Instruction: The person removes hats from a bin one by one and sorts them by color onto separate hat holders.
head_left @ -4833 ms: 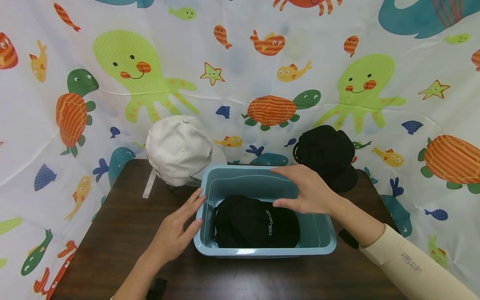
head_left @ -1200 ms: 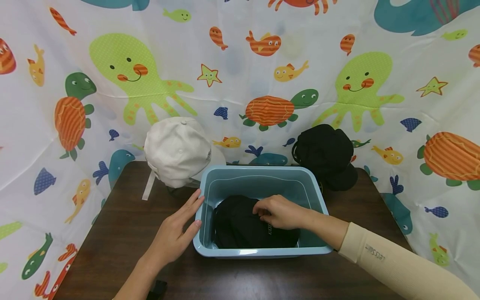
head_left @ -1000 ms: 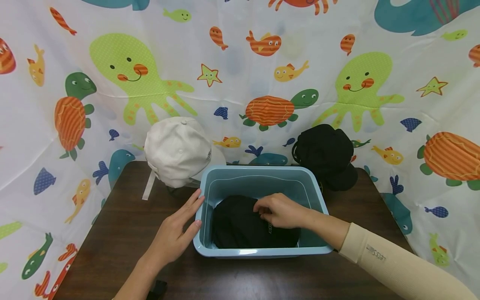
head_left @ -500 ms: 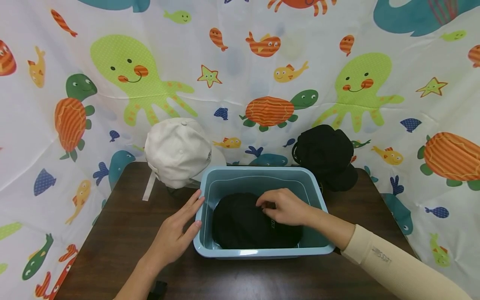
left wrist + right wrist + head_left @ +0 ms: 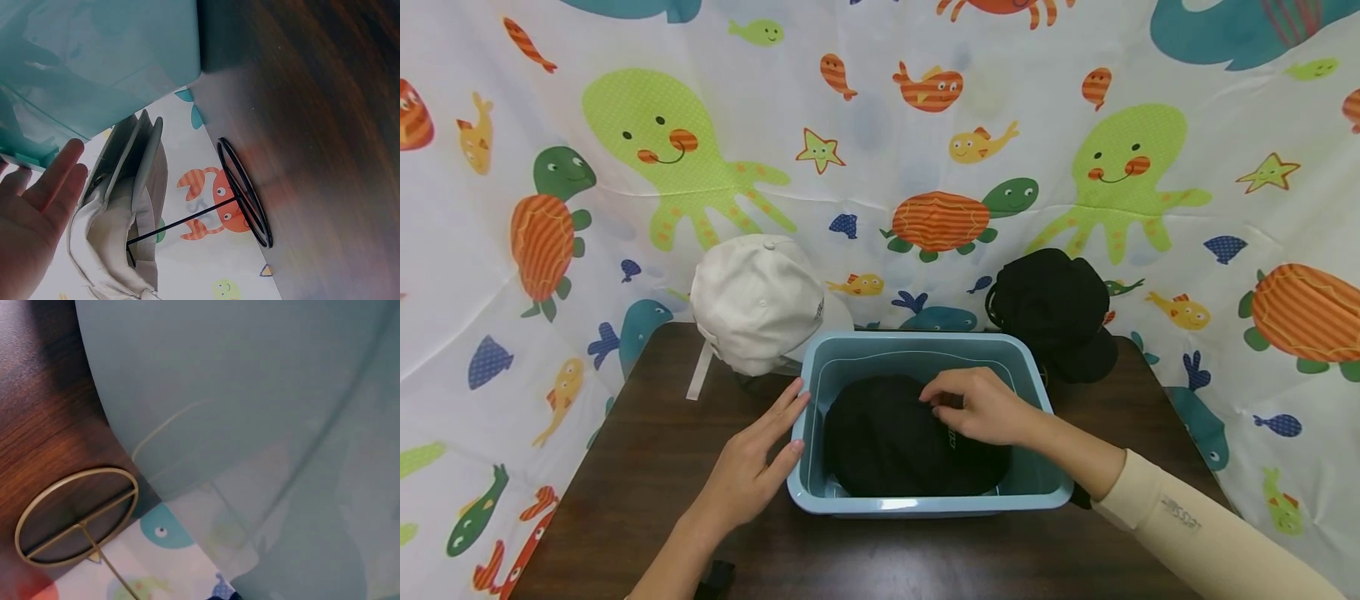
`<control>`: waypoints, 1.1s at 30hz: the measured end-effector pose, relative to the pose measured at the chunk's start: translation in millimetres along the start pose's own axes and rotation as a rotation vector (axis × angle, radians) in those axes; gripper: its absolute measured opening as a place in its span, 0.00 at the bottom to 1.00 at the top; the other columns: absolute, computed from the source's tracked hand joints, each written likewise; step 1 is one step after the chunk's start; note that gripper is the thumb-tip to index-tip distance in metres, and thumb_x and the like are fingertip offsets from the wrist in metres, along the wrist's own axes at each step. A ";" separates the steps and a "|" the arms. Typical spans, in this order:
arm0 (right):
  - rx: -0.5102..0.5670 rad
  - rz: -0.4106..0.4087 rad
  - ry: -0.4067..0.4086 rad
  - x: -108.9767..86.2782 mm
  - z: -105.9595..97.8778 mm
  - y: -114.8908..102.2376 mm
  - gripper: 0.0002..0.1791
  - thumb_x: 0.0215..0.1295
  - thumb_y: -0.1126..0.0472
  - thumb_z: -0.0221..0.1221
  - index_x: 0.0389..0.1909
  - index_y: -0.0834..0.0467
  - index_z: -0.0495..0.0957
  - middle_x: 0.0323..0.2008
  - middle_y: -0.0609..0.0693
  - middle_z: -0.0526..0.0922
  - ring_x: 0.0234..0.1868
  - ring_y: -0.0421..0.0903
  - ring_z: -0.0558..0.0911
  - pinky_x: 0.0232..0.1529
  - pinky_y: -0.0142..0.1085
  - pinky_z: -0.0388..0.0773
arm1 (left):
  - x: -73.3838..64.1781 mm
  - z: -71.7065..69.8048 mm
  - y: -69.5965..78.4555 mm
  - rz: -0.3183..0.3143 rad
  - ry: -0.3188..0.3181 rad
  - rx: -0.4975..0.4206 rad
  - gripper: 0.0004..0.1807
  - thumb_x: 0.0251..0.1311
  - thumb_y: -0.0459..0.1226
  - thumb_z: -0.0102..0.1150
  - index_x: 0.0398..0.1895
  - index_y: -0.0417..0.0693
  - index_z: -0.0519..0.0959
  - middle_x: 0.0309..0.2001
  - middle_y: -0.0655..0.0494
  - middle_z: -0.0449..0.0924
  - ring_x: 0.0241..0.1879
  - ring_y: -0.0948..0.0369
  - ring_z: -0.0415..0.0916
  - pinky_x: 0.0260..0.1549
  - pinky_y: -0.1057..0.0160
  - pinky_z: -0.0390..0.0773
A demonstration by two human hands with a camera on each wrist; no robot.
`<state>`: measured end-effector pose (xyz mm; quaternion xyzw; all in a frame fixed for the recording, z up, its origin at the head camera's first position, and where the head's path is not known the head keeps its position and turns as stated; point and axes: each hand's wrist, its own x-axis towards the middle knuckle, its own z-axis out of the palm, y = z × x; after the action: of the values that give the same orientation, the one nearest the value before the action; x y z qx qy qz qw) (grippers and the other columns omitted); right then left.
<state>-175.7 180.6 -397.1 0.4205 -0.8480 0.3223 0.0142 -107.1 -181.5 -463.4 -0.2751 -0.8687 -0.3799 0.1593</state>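
Note:
A black cap (image 5: 887,442) with pale lettering on its front sits in the blue plastic tub (image 5: 925,504). My right hand (image 5: 981,408) reaches in over the tub's right side and pinches the cap's top between thumb and fingers. Part of the lettering is hidden behind that hand. On the left, my left hand (image 5: 748,467) touches the tub's outer wall with straight, spread fingers; the left wrist view also shows those fingers (image 5: 53,178) against the tub. In the right wrist view, the tub's translucent wall (image 5: 219,394) covers most of the frame and the hand is out of sight.
A white cap (image 5: 760,304) hangs on a black wire stand (image 5: 244,194) behind the tub, left. Another black cap (image 5: 1051,304) is behind it, right, near a gold wire stand (image 5: 78,522). A printed sea-animal curtain (image 5: 880,108) backs the dark wooden table (image 5: 662,433).
My right hand has come down from over the tub's back rim, pinched the black cap's top and risen slightly rightward, raising the fabric. My left hand has stayed at the tub's side.

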 end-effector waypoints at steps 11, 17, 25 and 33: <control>0.017 -0.014 0.049 -1.4 -12.6 -6.8 0.14 0.62 0.74 0.67 0.45 0.58 0.88 0.36 0.44 0.87 0.34 0.37 0.81 0.34 0.36 0.82 | -0.9 0.1 -1.2 -0.007 -0.018 -0.003 0.33 0.73 0.35 0.58 0.80 0.51 0.66 0.81 0.57 0.59 0.76 0.59 0.63 0.70 0.76 0.55; 0.017 0.003 0.061 -0.9 -21.4 -10.9 0.14 0.63 0.75 0.66 0.45 0.58 0.88 0.36 0.43 0.87 0.33 0.37 0.80 0.32 0.34 0.82 | -0.6 -0.8 -0.6 -0.021 -0.039 0.005 0.33 0.73 0.36 0.58 0.80 0.51 0.66 0.81 0.56 0.59 0.76 0.58 0.63 0.70 0.74 0.56; 0.018 -0.039 0.093 0.1 -29.9 -15.1 0.14 0.62 0.76 0.65 0.44 0.58 0.87 0.36 0.44 0.87 0.33 0.37 0.81 0.32 0.34 0.83 | -0.2 -1.2 0.7 -0.031 -0.044 0.005 0.32 0.74 0.37 0.58 0.80 0.50 0.66 0.81 0.57 0.58 0.76 0.58 0.63 0.70 0.74 0.56; 0.003 -0.060 0.119 1.5 -41.1 -19.0 0.14 0.61 0.76 0.66 0.44 0.57 0.87 0.38 0.45 0.88 0.35 0.38 0.83 0.32 0.33 0.84 | -0.8 -1.4 -0.5 -0.030 -0.044 0.008 0.33 0.74 0.36 0.58 0.80 0.51 0.66 0.81 0.57 0.58 0.77 0.58 0.63 0.70 0.74 0.56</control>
<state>-173.0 194.1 -354.0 0.4259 -0.8321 0.3476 0.0737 -106.7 -183.1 -463.2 -0.2699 -0.8776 -0.3723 0.1355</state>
